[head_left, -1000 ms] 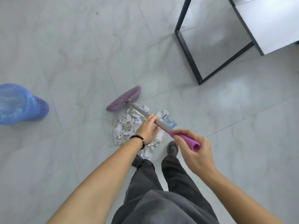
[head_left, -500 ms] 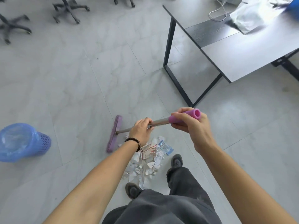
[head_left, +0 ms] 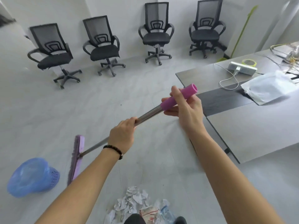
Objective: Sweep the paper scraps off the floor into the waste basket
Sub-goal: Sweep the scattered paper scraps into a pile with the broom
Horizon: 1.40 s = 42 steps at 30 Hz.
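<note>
Both hands on the broom. Left hand (head_left: 123, 139), beaded bracelet (head_left: 115, 150) at the wrist, is wrapped over the bare metal shaft (head_left: 148, 114) about halfway down, knuckles up. Right hand (head_left: 186, 110) is closed round the pink grip (head_left: 179, 97) at the top end, thumb over it and fingers curled under; the grip's open end sticks out past the hand. The shaft slopes down and left to the purple broom head (head_left: 77, 159), which stands tilted on its long edge, bristles facing left; cannot tell if it touches the floor (head_left: 113, 97). The blue waste basket (head_left: 32, 177) lies on its side on the floor just left of the broom head, apart from it, clear liner at the mouth, mesh base toward the broom. The paper scraps (head_left: 134, 202) sit in one crumpled pile on the floor by the person's feet, well apart from the basket and from the broom head; a printed red-and-white wrapper (head_left: 148, 213) and a bluish plastic piece (head_left: 166, 212) are mixed in. A dark shoe (head_left: 180, 220) touches the pile's edge. Four black mesh office chairs (head_left: 155, 31) line the floor's far edge along the wall. A grey table (head_left: 242, 130) stands to the right; near its far edge there is a white power strip (head_left: 241, 69) with a white cable (head_left: 229, 82) plugged in, and a white plastic bag (head_left: 268, 88) beside it. A green pole (head_left: 241, 33) leans in the far right corner.
</note>
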Each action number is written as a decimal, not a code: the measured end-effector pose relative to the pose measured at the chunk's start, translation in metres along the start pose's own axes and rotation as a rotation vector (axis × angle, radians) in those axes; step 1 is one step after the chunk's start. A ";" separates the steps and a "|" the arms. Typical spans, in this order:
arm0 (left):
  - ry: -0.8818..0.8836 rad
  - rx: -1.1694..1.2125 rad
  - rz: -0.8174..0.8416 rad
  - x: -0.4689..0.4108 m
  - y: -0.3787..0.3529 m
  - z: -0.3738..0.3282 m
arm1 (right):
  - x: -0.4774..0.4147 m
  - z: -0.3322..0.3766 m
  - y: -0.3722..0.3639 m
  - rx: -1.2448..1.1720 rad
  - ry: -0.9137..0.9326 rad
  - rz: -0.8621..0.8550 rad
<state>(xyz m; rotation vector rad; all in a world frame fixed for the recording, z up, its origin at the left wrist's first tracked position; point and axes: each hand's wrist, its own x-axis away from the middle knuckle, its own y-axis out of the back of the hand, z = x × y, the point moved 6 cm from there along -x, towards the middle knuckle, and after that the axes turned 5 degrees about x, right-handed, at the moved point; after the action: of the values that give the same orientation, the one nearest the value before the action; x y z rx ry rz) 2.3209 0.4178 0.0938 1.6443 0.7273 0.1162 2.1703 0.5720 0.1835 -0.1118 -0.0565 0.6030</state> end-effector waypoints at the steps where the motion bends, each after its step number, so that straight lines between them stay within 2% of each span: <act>1: -0.016 -0.026 -0.010 -0.013 0.006 0.001 | -0.012 0.008 -0.004 0.002 0.034 0.005; 6: -0.012 -0.118 -0.006 -0.073 0.009 0.025 | -0.073 0.020 -0.038 -0.011 0.138 0.010; 11: 0.059 -0.141 0.046 -0.152 -0.013 0.086 | -0.161 0.010 -0.097 0.034 0.169 0.070; 19: 0.136 0.007 0.090 -0.318 -0.049 0.156 | -0.328 0.021 -0.188 0.041 0.168 0.000; 26: 0.016 0.140 0.168 -0.471 -0.100 0.148 | -0.468 0.039 -0.171 0.093 0.225 -0.128; 34: -0.186 0.094 0.309 -0.682 -0.208 0.124 | -0.670 0.016 -0.112 0.055 0.243 -0.359; 42: -0.200 0.112 0.203 -0.914 -0.232 0.136 | -0.884 0.073 -0.119 0.024 0.362 -0.331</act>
<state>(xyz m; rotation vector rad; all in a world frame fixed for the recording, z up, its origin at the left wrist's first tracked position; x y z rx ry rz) 1.5676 -0.1630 0.1428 1.8048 0.4206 0.0549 1.5039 -0.0212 0.2522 -0.1828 0.2781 0.2466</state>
